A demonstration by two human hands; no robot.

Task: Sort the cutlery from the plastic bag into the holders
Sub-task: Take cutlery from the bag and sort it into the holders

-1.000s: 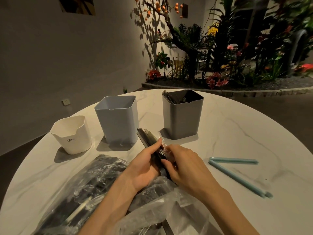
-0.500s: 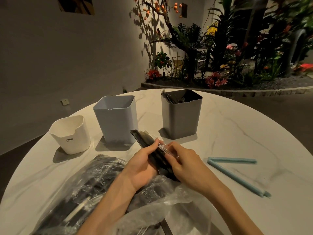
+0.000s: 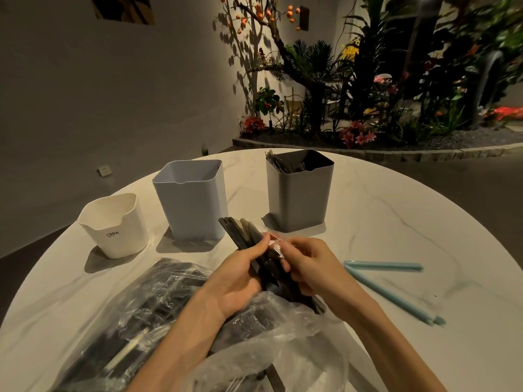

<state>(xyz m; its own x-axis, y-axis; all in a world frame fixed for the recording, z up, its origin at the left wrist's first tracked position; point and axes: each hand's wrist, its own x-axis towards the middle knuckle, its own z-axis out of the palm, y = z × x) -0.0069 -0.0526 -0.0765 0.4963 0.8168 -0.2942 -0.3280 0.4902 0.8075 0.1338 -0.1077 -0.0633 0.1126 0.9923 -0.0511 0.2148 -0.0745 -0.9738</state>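
My left hand (image 3: 236, 281) grips a bundle of black plastic cutlery (image 3: 240, 232) whose ends stick up past my thumb. My right hand (image 3: 314, 267) pinches a clear plastic piece (image 3: 276, 244) at the bundle's side and also touches the bundle. The clear plastic bag (image 3: 158, 329) with more dark cutlery lies under my forearms. Three holders stand behind: a white one (image 3: 114, 226) at left, a light blue one (image 3: 191, 199) in the middle, and a dark grey one (image 3: 300, 193) at right with dark cutlery leaning in its left corner.
Two light blue bag-sealing sticks (image 3: 387, 281) lie joined in a V on the white marble round table (image 3: 396, 222) right of my hands. Beyond the table's far edge is a planted bed with flowers (image 3: 356, 137).
The clear piece in my right hand has dropped from upright to lying low against the bundle. Both hands stay in about the same place.
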